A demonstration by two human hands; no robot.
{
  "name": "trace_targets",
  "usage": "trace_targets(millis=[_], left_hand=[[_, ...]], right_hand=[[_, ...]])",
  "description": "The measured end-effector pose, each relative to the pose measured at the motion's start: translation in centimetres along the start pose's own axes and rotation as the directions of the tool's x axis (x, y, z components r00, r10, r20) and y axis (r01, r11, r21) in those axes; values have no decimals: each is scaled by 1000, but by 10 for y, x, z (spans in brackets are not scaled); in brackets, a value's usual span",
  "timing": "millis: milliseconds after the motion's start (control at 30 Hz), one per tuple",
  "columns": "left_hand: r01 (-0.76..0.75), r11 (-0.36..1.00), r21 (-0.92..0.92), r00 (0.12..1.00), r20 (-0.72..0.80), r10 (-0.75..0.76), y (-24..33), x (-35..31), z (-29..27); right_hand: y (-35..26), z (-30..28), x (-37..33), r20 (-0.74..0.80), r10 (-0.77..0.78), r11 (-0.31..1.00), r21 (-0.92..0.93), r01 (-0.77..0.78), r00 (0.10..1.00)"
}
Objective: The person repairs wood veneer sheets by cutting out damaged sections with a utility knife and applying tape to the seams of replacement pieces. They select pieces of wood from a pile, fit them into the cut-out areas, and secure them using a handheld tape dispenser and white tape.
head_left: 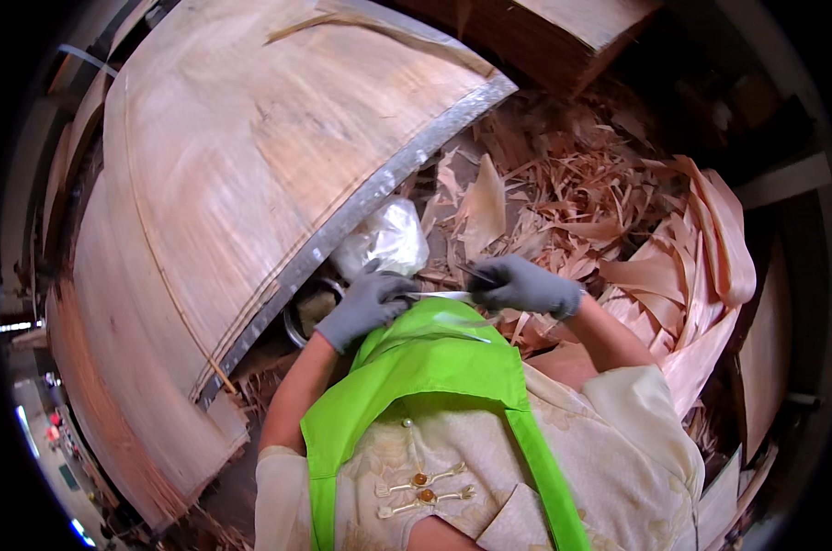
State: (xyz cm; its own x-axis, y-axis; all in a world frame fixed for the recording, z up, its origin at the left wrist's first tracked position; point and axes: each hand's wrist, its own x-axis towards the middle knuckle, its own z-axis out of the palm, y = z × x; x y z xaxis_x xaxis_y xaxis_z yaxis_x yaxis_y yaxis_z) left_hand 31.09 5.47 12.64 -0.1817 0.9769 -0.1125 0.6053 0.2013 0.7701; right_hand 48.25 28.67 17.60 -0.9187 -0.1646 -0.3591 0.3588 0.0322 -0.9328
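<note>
Cream patterned shirt [563, 441] fills the space closest to the lens, with two amber-coloured knot fastenings [425, 497] down its front, and a bright green apron [434, 376] hangs over it. Just beyond the apron's far edge, the two grey-gloved hands work close together. At the far left of the apron, the left hand [365, 308] has its fingers drawn in on one end of a narrow white strip [441, 295]. The right hand [524, 285], at the far right of the apron, is likewise nearly closed at the strip's other end; a thin dark thing shows by its fingertips, too small to identify. The strip spans the gap between them, directly above the apron's far edge.

Left of the apron and beyond it, a metal-edged desk [345, 218] carries broad sheets of pale wood [250, 138]. Between desk and apron lie a crumpled clear plastic bag [393, 237] and a round metal-rimmed container [294, 323], partly hidden. Beyond the apron to the right spreads a heap of wood shavings [586, 197], with long curled veneer sheets [717, 243] farther right.
</note>
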Motion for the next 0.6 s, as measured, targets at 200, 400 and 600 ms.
trace_targets(millis=[200, 400, 600], left_hand=[[12, 999, -53, 997, -72, -15, -17, -2, -17], [128, 836, -533, 697, -552, -458, -26, 45, -20], [-194, 981, 14, 933, -307, 188, 25, 88, 18]], right_hand=[[14, -35, -69, -178, 119, 968, -200, -154, 977], [24, -35, -79, -342, 172, 985, 61, -161, 924], [11, -38, -41, -322, 16, 999, -24, -25, 947]])
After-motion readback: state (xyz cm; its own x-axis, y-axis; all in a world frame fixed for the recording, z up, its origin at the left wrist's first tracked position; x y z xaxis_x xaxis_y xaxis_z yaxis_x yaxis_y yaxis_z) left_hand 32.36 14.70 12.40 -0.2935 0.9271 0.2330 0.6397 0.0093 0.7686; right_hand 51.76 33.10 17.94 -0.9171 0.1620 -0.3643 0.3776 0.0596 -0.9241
